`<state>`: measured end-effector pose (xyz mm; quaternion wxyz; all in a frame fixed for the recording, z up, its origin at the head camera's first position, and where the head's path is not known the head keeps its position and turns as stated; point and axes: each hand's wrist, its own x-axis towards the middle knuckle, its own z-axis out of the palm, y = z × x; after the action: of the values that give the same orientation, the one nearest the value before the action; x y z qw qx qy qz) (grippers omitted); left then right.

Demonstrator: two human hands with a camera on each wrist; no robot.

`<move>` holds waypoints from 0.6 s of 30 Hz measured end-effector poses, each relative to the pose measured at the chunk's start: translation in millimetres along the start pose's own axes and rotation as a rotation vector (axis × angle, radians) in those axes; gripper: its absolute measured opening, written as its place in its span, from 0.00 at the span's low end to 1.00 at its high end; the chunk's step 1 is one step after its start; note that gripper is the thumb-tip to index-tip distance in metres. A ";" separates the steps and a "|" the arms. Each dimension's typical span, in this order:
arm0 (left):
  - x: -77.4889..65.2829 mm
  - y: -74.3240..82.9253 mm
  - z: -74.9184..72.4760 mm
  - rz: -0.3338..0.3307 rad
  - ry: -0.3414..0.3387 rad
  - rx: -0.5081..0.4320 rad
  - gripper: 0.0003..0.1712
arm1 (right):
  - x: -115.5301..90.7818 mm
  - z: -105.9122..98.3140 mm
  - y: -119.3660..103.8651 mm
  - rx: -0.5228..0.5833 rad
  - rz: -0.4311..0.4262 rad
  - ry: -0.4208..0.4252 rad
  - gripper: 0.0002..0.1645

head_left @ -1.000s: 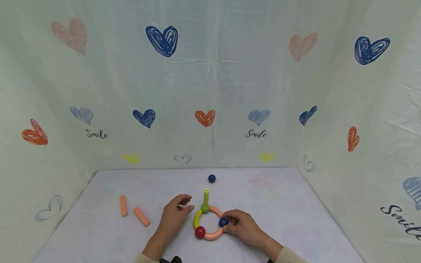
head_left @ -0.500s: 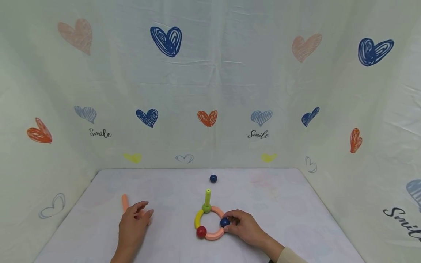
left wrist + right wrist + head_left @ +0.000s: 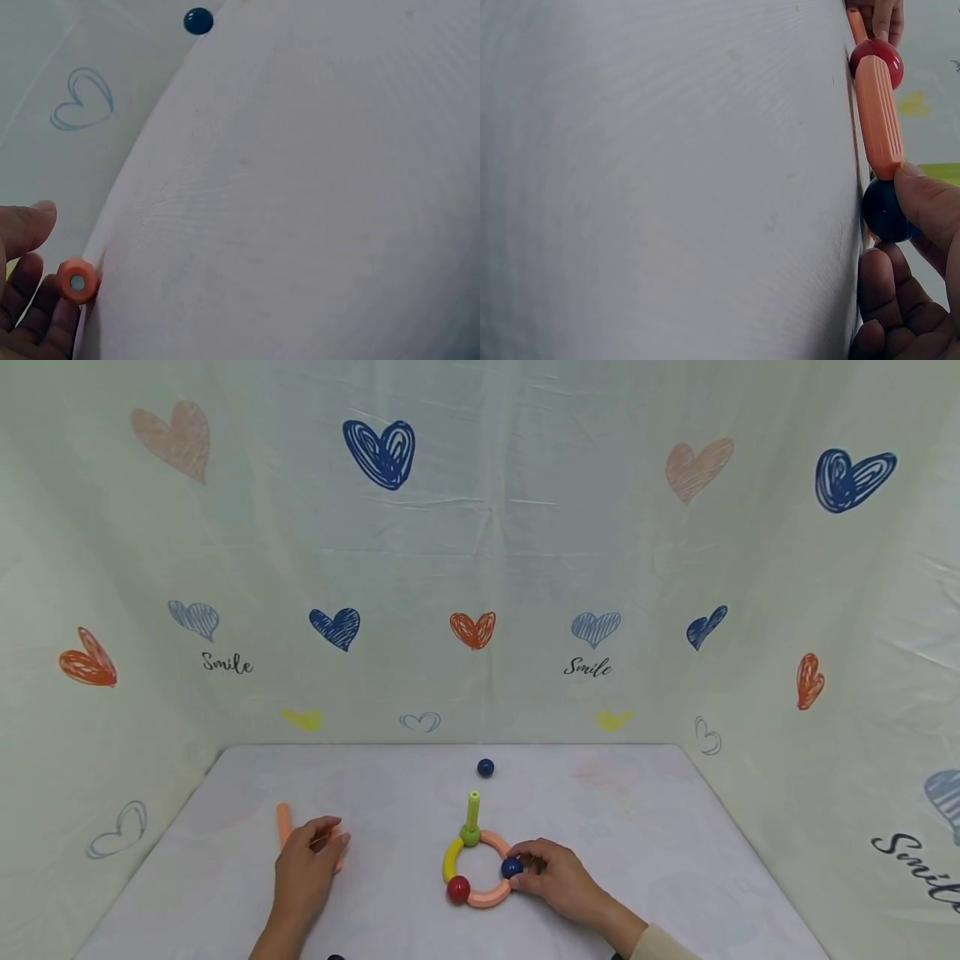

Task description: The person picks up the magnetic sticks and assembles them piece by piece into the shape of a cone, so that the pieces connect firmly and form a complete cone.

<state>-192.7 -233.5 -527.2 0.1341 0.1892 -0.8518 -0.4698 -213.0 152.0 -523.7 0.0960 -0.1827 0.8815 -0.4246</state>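
Note:
On the table a ring of curved pieces and balls lies flat. My right hand (image 3: 557, 881) pinches its dark blue ball (image 3: 512, 867) between thumb and fingers. Next to that ball, two salmon curved bars (image 3: 489, 897) adjoin; a red ball (image 3: 458, 889), a yellow curved bar (image 3: 451, 860) and a green ball (image 3: 470, 835) complete the loop. A light green rod (image 3: 473, 808) stands up from the green ball. To the left, my left hand (image 3: 303, 864) is over a salmon rod (image 3: 77, 282), whose end shows a silvery disc. Its fingers lie beside the rod; the thumb is apart from it.
Another salmon rod (image 3: 282, 822) lies just beyond my left hand, partly covered by it. A loose dark blue ball (image 3: 485, 767) sits near the table's back edge. A white curtain (image 3: 480, 543) printed with hearts surrounds the table (image 3: 630, 810).
My left hand has moved left from beside the ring to the nearer salmon rod, hardly shifting in the last half second. My right hand stays on the blue ball.

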 end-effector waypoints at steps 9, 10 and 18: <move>1.8 -4.2 -2.4 0.058 -0.066 0.007 0.22 | 0.1 -0.1 -0.1 -0.003 -0.010 0.001 0.20; 1.2 -4.3 -3.4 0.061 -0.082 0.005 0.22 | 0.2 -0.1 0.0 -0.003 -0.009 0.001 0.20; -9.3 -3.0 -12.0 0.113 -0.147 0.074 0.26 | 0.3 0.0 0.6 0.001 -0.002 -0.003 0.20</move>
<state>-178.9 -239.7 -524.0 0.0904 0.1109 -0.8854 -0.4422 -213.4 152.2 -524.1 0.0970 -0.1844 0.8809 -0.4249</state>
